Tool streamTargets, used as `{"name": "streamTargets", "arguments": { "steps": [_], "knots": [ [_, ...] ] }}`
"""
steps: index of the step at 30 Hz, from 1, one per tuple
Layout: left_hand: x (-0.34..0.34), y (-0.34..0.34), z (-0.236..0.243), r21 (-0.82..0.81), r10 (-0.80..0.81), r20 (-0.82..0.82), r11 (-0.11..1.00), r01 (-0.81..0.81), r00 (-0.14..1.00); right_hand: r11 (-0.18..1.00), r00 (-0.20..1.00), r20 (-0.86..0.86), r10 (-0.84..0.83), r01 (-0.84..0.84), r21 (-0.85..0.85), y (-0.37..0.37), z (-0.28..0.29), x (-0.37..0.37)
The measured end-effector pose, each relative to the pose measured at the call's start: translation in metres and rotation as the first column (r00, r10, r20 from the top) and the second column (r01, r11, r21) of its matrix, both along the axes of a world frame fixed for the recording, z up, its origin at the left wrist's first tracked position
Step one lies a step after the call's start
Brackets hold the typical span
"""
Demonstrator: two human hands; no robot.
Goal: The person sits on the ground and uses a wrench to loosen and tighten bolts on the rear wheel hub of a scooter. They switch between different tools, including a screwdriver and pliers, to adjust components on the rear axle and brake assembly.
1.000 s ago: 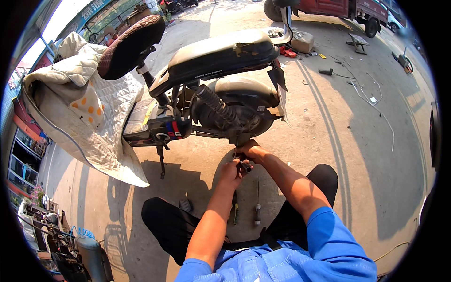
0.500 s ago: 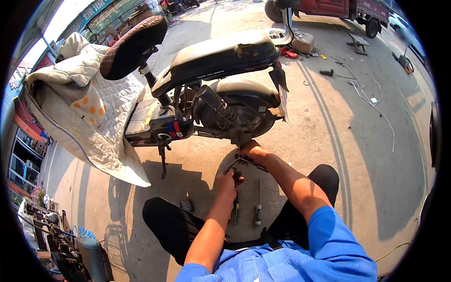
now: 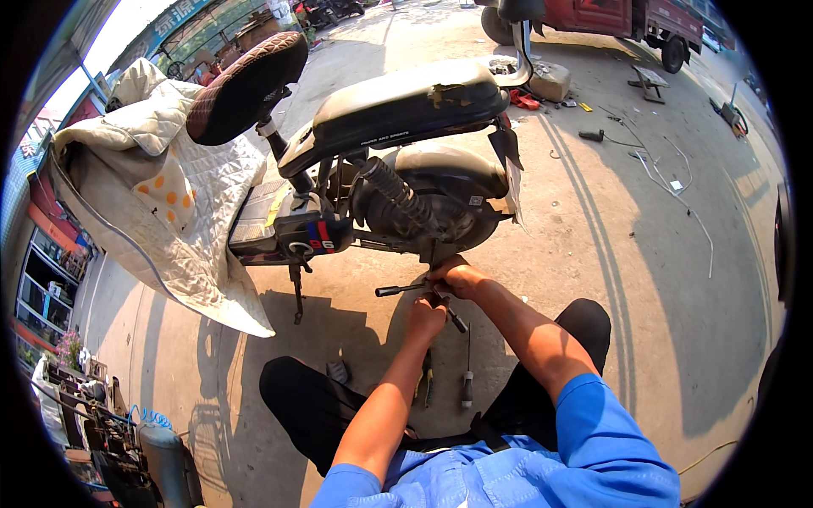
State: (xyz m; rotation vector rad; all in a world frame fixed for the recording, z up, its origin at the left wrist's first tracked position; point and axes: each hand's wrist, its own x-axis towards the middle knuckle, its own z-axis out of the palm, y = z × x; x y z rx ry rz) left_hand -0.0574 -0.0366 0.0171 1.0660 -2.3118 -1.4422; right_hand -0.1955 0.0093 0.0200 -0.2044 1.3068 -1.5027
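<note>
Four pieces of marking show on the electric scooter (image 3: 406, 110), noted first. A line of white capitals runs along the lower edge of the black side panel (image 3: 364, 146). The black housing (image 3: 292, 235) low at the footboard bears a red-and-blue sticker (image 3: 321, 238) with pale numerals. A yellow label (image 3: 276, 206) lies on the grey footboard; a small pale square label (image 3: 476, 201) sits near the rear wheel (image 3: 428, 212), its print too small to read. Beyond, a blue signboard (image 3: 163, 41) carries pale characters (bent by the lens near the rim).

Scooter: directly in front of the person, side-on. The cream pad (image 3: 398, 95) is torn in a ragged patch toward its right end; brown saddle (image 3: 246, 89) quilted in diamonds; spring shock absorber (image 3: 394, 190) dark and dusty.

Socket wrench (image 3: 400, 290): just below the rear wheel's centre; two metal arms with dark ends visible, one pointing left, one toward lower right. Right hand (image 3: 457, 277) is closed about the wrench's hub, beside the wheel. Left hand (image 3: 427, 316) is against the wrench, fingers bent; cannot tell whether it grips.

On the ground between the knees: pliers (image 3: 428, 378) and a long-shafted screwdriver (image 3: 467, 390), side by side.
</note>
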Motion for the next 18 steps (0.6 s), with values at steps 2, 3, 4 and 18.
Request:
{"name": "streamTargets", "arguments": {
  "steps": [2,3,4,18],
  "knots": [
    [0.0,0.009,0.016,0.322,0.016,-0.034,0.947,-0.004,0.999,0.997,0.994,-0.092,0.054,-0.049,0.058,0.0,-0.001,-0.004],
    [-0.002,0.011,0.016,0.443,0.085,-0.098,0.896,-0.033,0.992,0.994,0.987,-0.137,0.082,-0.07,0.09,0.001,-0.002,-0.006],
    [-0.004,0.012,0.016,0.558,0.162,-0.15,0.828,-0.051,0.975,0.993,0.983,-0.163,0.081,-0.066,0.098,0.002,-0.003,-0.007],
    [0.027,-0.011,0.024,0.978,0.642,-0.198,0.08,0.192,0.74,0.989,0.979,-0.147,0.139,-0.131,0.062,0.006,0.006,0.002]
  ]
}}
